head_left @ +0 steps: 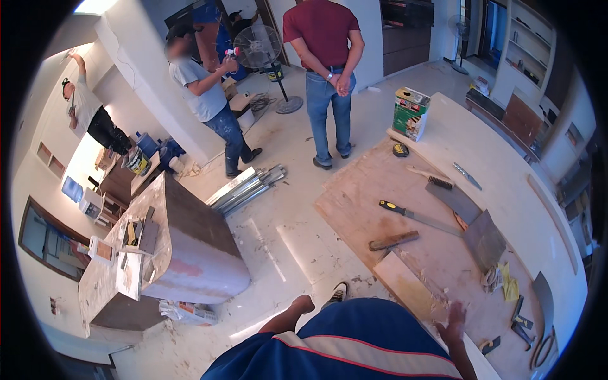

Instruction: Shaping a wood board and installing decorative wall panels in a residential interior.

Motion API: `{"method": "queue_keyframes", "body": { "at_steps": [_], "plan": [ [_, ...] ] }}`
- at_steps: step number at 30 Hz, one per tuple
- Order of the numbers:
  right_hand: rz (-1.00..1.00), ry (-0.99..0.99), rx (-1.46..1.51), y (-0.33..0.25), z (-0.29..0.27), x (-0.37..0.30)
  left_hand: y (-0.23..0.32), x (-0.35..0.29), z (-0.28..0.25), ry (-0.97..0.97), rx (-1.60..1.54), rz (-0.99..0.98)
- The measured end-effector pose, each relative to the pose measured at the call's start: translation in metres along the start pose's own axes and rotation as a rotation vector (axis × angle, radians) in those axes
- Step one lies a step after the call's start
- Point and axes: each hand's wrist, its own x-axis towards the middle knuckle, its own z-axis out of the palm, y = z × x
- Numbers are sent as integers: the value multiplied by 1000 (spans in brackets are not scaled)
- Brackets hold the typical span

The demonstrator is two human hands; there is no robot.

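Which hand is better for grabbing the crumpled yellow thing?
Probably the right hand: it's at the brown tabletop, nearer the yellow thing. The left hand is farther off, beyond the tabletop's edge.

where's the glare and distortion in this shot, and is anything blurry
Head view: glare streaks cross the pale floor; a patch at top left is blown out; shelving at right leans and warps near the black rim; the right hand looks slightly soft, perhaps motion blur.
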Motion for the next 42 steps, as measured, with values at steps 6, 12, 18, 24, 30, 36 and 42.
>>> {"method": "queue_keyframes", "body": {
  "at_steps": [6, 12, 18, 24, 30, 36, 42],
  "plan": [
    [336, -87, -68, 71, -29, -108, -6, -3, 1, -38, 57, 18],
    [556, -234, -66, 83, -20, -157, -6, 0, 4, -84, 67, 19],
    [427, 27, -135, 43, 20, -151, -2, 6, 9, -31, 62, 56],
    [613, -151, -398, 36, 93, -156, 0, 2, 18, -53, 66, 52],
    [-110, 467, -1252, 93, 102, -190, -15, -5, 32, 16, 33, 1],
    [706, -201, -358, 114, 10, -203, -25, 4, 41, -55, 105, 14],
    [717, -285, -405, 141, 2, -188, -13, 8, 29, 30, 85, 73]
  ]
}}
